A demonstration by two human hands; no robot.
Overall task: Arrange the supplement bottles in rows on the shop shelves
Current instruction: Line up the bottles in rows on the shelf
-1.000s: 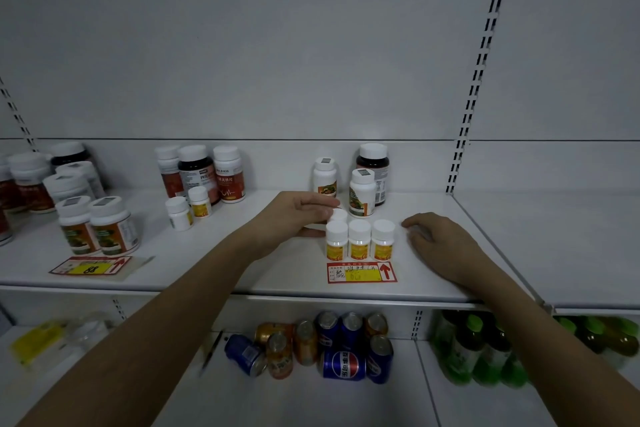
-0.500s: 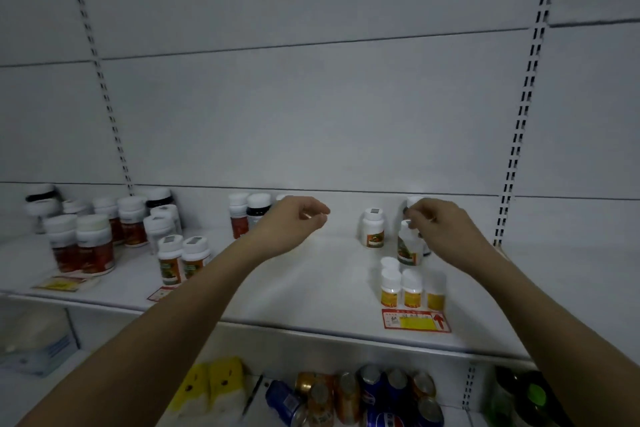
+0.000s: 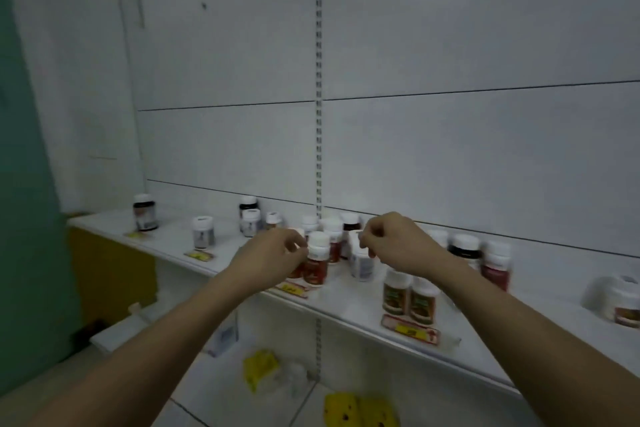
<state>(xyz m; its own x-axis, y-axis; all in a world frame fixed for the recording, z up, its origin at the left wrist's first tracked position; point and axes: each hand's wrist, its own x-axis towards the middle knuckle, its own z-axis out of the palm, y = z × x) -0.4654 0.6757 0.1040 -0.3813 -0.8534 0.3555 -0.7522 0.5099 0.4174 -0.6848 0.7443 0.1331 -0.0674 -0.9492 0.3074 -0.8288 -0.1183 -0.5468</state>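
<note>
While both hands hover over the cluster of supplement bottles near the middle of the shelf [image 3: 346, 302], the job looks to be squaring this group into a row. The left hand [image 3: 273, 258] is curled beside a red-labelled bottle [image 3: 317, 262] near the front edge, fingers touching or nearly touching it; blur keeps me from telling whether it grips. The right hand [image 3: 391, 241] is loosely clenched over a white bottle [image 3: 360, 258], and I cannot tell if it holds the cap. A good move, I judge, is to take each bottle by its body, not the cap, keep it upright, and slide it level with the price tag [image 3: 292, 288] at the front edge, labels outward, without knocking the paired green-labelled bottles [image 3: 410, 298] towards the right.
</note>
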